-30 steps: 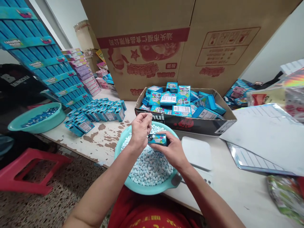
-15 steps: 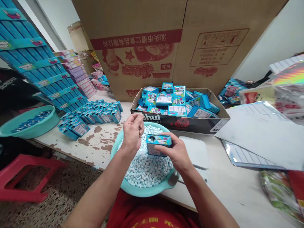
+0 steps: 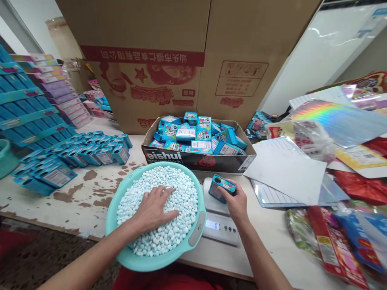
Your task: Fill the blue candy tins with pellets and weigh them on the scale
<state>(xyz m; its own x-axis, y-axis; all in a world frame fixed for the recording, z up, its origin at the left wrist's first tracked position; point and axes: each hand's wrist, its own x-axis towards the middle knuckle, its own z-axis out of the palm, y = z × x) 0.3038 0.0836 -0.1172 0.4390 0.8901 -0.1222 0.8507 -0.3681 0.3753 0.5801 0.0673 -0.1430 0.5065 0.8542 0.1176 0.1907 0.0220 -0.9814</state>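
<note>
My left hand (image 3: 155, 207) lies palm down on a heap of small white and pale blue candies (image 3: 178, 237), its fingers spread. The candies fill a turquoise basin (image 3: 113, 219) at the table's front edge. In my right hand (image 3: 237, 199) is a small blue candy box (image 3: 222, 188), gripped between thumb and fingers, with a round dark hole in its top. The box is over the plate of a white digital scale (image 3: 222, 229); whether it touches the plate I cannot tell. Behind the basin, a black-sided carton (image 3: 193, 161) holds many similar blue boxes (image 3: 186, 132).
Rows of blue boxes (image 3: 104, 155) with dark holes stand at left, before stacked blue display trays (image 3: 33, 117). A large brown cardboard box (image 3: 145, 32) rises at the back. White sheets (image 3: 287, 173) and colourful plastic bags (image 3: 329, 241) lie at right.
My view has turned rightward. My left hand has dropped from above the basin onto the candies and opened. My right hand has carried the candy box from over the basin to the scale.
</note>
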